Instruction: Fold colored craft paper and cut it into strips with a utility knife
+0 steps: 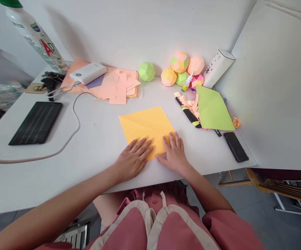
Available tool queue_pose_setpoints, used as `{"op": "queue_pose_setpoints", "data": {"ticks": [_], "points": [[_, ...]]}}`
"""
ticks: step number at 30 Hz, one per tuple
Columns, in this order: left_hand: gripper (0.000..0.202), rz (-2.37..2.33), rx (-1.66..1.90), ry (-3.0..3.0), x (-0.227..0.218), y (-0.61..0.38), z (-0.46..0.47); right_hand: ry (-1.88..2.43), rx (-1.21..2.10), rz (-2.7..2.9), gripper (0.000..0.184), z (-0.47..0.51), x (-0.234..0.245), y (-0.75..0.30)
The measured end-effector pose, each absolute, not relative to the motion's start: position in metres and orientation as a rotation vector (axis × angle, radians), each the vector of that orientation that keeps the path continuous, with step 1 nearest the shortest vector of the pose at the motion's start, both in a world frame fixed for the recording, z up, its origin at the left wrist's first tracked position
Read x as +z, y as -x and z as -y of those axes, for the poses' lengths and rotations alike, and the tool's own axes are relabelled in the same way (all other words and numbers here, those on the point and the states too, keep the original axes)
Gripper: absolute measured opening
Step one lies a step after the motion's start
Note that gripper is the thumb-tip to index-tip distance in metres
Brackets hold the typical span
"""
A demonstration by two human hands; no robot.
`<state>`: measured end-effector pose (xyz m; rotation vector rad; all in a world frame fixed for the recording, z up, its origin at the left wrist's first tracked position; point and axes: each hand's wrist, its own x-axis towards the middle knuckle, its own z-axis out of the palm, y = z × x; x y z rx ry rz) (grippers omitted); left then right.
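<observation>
A yellow-orange sheet of paper (149, 123) lies flat on the white desk in front of me, with a faint crease across it. My left hand (133, 159) rests palm down on its near left part, fingers stretched out. On the near right corner of the paper lies my right hand (173, 152), its fingers spread and pointing away from me. Both hands press on the paper without gripping it. To the right of the sheet are a black and lime utility knife (190, 116) and a green sheet of paper (214, 108).
Faceted paper balls (179, 62) and a small glue bottle (187, 82) stand along the wall. Peach paper sheets (106, 85) lie under a white power bank (88, 73). A cable crosses the left side near a dark phone (37, 122). A black case (235, 147) lies near the right edge.
</observation>
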<state>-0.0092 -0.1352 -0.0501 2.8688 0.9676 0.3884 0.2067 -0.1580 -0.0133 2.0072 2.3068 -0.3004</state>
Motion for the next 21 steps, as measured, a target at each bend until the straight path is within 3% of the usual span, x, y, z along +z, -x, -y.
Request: {"op": "queue_pose_setpoints", "data": {"ticks": [8,12,16,21], "points": [[0.051,-0.972,0.345,-2.89,-0.049,0.01,0.134,-2.164,-0.251,-2.164,0.076,0.137,-0.01,-0.288],[0.051,-0.967,0.327,-2.894,-0.048,0.009,0.134,-2.231,-0.13,-2.447,0.048,0.141,-0.007,-0.283],[0.05,-0.982,0.317,-2.881,-0.047,0.009,0.135,-1.847,-0.552,-2.775,0.009,0.15,-0.002,-0.231],[0.05,-0.967,0.226,-2.837,-0.044,0.01,0.132,-1.586,-0.966,-2.469,0.006,0.136,0.014,-0.186]]}}
